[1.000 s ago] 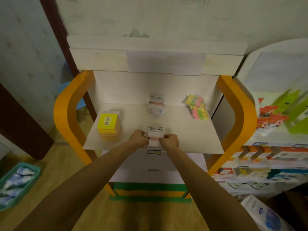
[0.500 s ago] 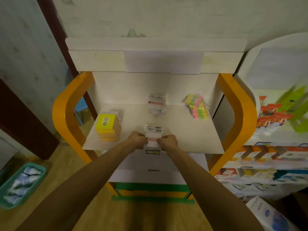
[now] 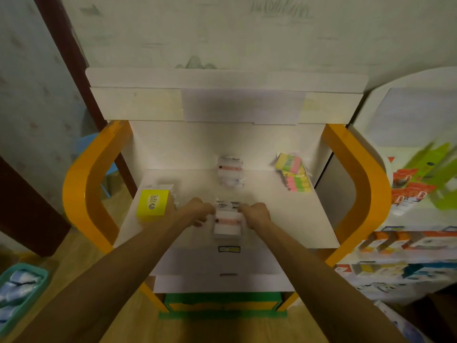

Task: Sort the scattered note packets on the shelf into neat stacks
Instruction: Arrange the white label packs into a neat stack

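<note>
A stack of white note packets with a pink band point(image 3: 227, 222) stands at the front middle of the white shelf point(image 3: 284, 219). My left hand point(image 3: 199, 212) grips its left side and my right hand point(image 3: 254, 214) grips its right side, fingers curled round the edges. A second white-and-pink pile point(image 3: 230, 172) leans at the shelf's back. A yellow-topped stack point(image 3: 153, 206) sits at the left. Multicoloured packets point(image 3: 294, 173) lie loosely at the back right.
Orange curved side frames point(image 3: 85, 184) bound the shelf left and right. A neighbouring display of boxed goods point(image 3: 408, 194) stands on the right. A teal basket point(image 3: 19, 290) sits on the floor at the left. Lower white shelves lie under the front edge.
Both hands stay clamped on the front white stack, which has shifted slightly toward the front edge. The camera has tilted a little.
</note>
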